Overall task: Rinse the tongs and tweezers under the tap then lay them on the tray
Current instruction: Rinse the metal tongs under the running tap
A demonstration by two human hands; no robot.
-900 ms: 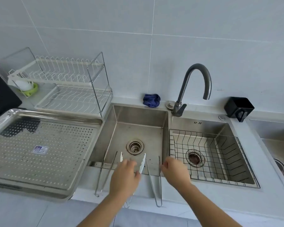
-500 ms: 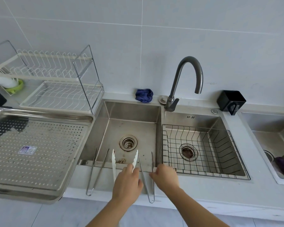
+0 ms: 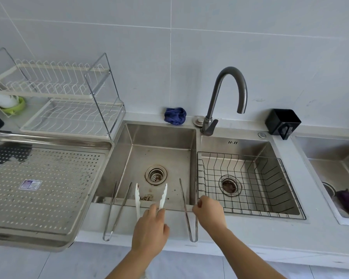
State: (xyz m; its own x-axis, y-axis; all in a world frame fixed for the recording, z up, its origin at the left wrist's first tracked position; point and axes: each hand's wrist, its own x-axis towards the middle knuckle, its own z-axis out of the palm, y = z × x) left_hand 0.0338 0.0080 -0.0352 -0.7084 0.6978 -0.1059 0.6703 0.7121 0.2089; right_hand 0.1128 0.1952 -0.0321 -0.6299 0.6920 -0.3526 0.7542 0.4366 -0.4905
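While nothing has yet reached the water, the items stand as follows.

Step in hand: pick-up, judged from the dry tap [image 3: 228,91] and the bare tray [image 3: 48,178]; rinsing not begun.
Left hand [image 3: 149,230]: grip closed on the hinge end of the white tongs [image 3: 163,195], whose two arms splay out over the front edge of the left sink basin [image 3: 159,150].
Right hand [image 3: 209,212]: curled, fingertips at the right arm of the steel tweezers [image 3: 186,210]; whether it pinches or only touches them I cannot tell.
Second steel tweezers [image 3: 117,208]: untouched, lying across the same front edge, nearest the tray, closed end toward the table's front edge.
Tray: perforated steel, on the table left of the sink, overhanging its front edge.
Tap: spout arched over the right basin, above the wire basket [image 3: 248,184].
Next move, as a judgement: lift both tools clear of the edge and carry them under the spout; the lever at the tap's base needs a free finger or hand.
Hidden or unclear: tongs' hinge under the left hand; debris by the left drain too small to identify; tray's left end cut off by the frame.
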